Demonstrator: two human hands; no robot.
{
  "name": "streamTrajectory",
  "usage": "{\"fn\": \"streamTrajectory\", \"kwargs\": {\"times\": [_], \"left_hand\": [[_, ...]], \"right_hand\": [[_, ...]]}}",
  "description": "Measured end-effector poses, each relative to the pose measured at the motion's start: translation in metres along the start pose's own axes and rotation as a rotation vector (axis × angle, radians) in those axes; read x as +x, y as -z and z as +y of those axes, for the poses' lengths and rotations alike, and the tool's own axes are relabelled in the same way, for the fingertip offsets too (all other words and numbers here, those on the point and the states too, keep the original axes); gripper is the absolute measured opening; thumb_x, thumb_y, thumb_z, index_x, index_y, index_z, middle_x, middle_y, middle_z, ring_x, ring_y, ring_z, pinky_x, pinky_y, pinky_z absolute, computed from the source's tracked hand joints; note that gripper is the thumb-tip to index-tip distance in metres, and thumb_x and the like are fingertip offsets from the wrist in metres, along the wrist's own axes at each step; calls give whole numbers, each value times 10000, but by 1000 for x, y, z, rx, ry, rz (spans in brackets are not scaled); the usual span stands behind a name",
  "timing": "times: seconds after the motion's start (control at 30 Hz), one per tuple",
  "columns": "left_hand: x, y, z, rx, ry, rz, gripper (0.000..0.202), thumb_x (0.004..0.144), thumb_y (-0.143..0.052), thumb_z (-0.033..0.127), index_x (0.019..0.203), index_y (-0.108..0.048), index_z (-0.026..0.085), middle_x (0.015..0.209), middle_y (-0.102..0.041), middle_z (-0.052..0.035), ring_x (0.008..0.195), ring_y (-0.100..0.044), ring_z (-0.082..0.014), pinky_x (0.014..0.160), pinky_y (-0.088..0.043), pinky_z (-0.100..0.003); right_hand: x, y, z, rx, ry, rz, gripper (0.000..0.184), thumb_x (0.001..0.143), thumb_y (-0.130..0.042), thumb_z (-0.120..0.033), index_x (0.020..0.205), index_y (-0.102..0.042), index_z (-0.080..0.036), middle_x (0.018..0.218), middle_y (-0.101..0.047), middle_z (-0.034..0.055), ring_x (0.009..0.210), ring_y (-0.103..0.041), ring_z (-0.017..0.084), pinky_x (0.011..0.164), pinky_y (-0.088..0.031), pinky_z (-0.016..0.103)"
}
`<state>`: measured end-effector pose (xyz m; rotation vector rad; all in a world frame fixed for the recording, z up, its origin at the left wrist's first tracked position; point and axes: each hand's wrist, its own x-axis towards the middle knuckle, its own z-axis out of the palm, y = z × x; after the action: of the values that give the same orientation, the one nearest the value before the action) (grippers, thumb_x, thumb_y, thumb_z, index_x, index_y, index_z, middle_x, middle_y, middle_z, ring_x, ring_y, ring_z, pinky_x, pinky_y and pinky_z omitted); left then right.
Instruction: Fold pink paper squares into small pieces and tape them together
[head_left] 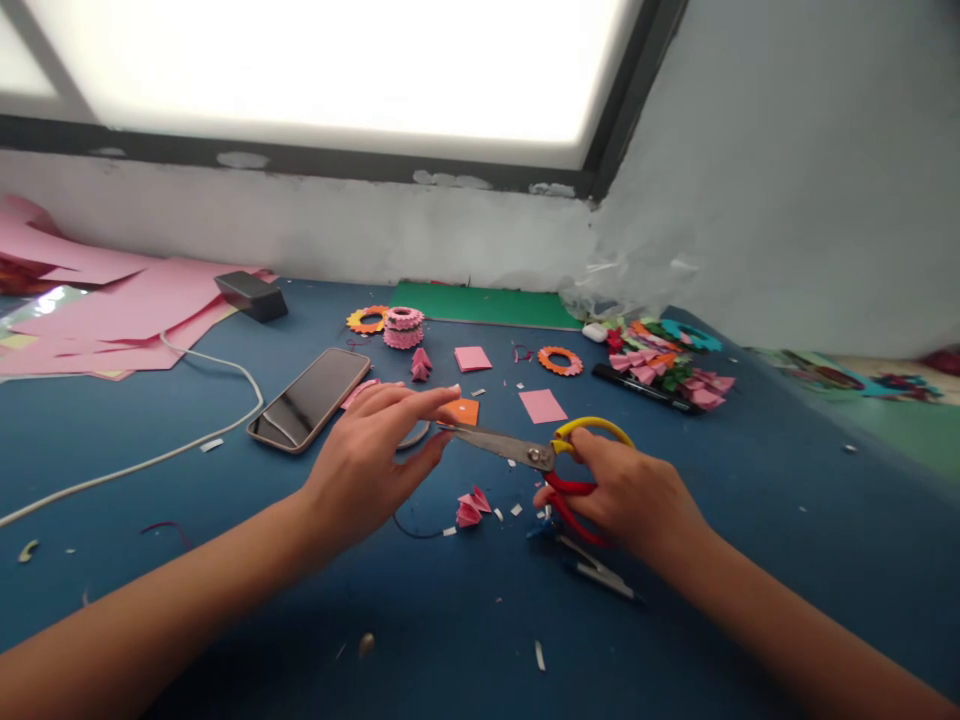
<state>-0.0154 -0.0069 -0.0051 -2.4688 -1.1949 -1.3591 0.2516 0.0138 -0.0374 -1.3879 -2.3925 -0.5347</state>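
Note:
My right hand (626, 495) grips scissors (536, 455) with one yellow and one red handle, blades nearly closed and pointing left. My left hand (375, 455) pinches a small orange paper piece (465, 411) between thumb and fingers, right at the blade tips. Just below the scissors a folded pink paper shape (471, 507) lies on the blue table (225, 520) among tiny paper scraps.
A phone (309, 399) lies left of my hand, with a white cable (150, 460) and pink sheets (112, 310) further left. Paper rings (559, 360), pink squares (541, 405), a black marker (645, 390) and folded paper pieces (667, 365) sit behind. A pen (596, 575) lies under my right wrist.

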Motion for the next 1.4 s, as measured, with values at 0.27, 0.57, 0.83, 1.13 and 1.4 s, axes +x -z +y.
{"fn": "streamTrajectory", "kwargs": {"times": [0.27,0.57,0.83,1.13,1.4], "left_hand": [[-2,-3,-6,152,-107,-101,454,841,-569,139,1278,-450,167,866,-732,-7,830,-628,-181,908,-447,-411],[-3,-7,-7,66,66,-272,389,876,-516,164,1261,-461,166,833,-690,-25,794,-634,-181,753,-505,-349],[-5,-8,-3,-97,212,-318,336,896,-418,126,1227,-425,185,897,-629,-43,826,-599,-171,741,-493,-340],[8,-4,9,-921,923,-277,350,834,-500,151,1181,-456,158,923,-691,-84,745,-619,-139,709,-500,-306],[6,-2,17,-1161,1136,-337,326,839,-552,198,1163,-517,183,990,-699,-83,731,-650,-127,677,-510,-265]], "right_hand": [[-2,-4,-1,-40,18,-55,614,792,-386,-721,930,-599,-162,724,-680,75,626,-667,244,429,-381,285],[-4,0,-4,-69,28,-98,571,774,-473,-685,941,-607,-156,762,-693,82,637,-668,243,442,-405,285],[1,1,-3,-1,-41,-157,524,754,-550,-633,994,-602,-170,823,-699,82,701,-676,273,477,-435,296],[10,-16,65,258,-370,-152,452,794,-543,-477,1111,-582,-158,1028,-675,111,839,-656,277,662,-500,354],[21,25,20,555,-80,118,222,875,-498,-342,905,-649,-182,985,-642,87,936,-613,212,856,-473,343]]}}
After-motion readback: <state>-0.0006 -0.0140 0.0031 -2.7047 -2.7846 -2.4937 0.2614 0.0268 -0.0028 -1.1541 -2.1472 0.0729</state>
